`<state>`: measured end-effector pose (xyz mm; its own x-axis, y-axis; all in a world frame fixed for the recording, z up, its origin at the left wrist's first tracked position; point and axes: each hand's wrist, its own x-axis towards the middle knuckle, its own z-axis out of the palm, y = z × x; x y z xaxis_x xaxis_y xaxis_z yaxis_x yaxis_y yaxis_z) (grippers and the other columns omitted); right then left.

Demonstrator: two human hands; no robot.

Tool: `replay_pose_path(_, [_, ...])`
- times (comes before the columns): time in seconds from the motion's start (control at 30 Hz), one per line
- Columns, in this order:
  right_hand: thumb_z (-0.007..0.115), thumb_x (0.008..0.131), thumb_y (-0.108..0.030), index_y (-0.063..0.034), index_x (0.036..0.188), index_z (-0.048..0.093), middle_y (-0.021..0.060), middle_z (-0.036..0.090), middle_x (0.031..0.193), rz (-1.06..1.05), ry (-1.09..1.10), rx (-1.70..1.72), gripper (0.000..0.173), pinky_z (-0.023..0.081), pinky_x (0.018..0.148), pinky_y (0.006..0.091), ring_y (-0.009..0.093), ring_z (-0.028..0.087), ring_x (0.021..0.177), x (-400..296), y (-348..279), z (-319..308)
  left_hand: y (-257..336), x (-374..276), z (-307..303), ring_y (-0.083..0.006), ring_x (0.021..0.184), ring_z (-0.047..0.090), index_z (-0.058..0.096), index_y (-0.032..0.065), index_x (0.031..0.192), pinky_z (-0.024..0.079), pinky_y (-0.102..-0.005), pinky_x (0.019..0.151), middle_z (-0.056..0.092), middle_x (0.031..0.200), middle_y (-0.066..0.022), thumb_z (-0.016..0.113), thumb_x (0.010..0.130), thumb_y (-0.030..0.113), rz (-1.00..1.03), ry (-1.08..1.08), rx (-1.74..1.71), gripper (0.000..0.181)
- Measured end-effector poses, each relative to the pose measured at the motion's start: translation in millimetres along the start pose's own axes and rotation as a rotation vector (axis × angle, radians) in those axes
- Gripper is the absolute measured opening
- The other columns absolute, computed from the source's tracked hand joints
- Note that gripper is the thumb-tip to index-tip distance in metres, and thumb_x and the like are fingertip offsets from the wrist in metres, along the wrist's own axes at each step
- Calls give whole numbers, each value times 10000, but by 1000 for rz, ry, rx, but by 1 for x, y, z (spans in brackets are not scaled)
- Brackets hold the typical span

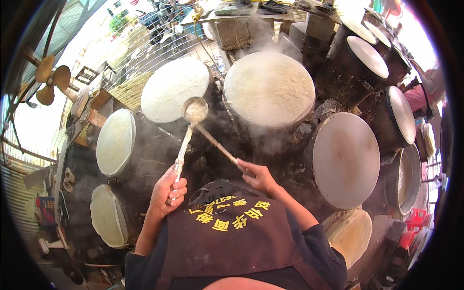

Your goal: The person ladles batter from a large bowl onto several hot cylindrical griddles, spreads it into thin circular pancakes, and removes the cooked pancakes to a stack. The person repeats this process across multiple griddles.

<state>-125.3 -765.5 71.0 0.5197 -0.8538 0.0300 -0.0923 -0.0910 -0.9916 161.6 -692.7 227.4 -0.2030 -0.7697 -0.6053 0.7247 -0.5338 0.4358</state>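
My left hand (170,186) grips a stick (185,148) coated in white batter, its upper end at the rim of a metal ladle (195,110). My right hand (258,176) holds a long brown handle (219,146) that slants up to the same ladle. Which of the two shafts joins the bowl is hard to tell. White batter lies in the bowl. Behind the ladle is a wide round top spread with white batter (170,85). To its right a similar round top (270,90) gives off steam.
Batter-covered rounds (115,143) and a loose-edged sheet (107,217) stand at left. A bare round metal top (346,161) and a draped pale sheet (349,232) are at right. More dark drums with round tops (368,56) line the back right. A fan (50,80) hangs far left.
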Motion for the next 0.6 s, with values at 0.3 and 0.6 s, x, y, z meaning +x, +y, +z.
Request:
replay_pose_path(0.3, [593, 779, 8, -82, 1316, 525, 186, 644, 940, 15, 387, -403, 548, 508, 752, 382, 326, 634, 822, -14, 8, -39, -33, -29, -30, -53, 440, 389, 325, 179, 1441, 371, -218, 333, 385, 678, 6, 376, 1022, 196, -68, -142, -332, 422])
replay_pose_path(0.6, [605, 772, -67, -153, 1340, 517, 154, 611, 808, 121, 33, -430, 581, 494, 672, 352, 253, 610, 710, -57, 9, 23, -67, -89, -87, -55, 452, 367, 420, 203, 1342, 354, -208, 338, 381, 672, 5, 398, 1016, 191, 9, -152, -345, 326])
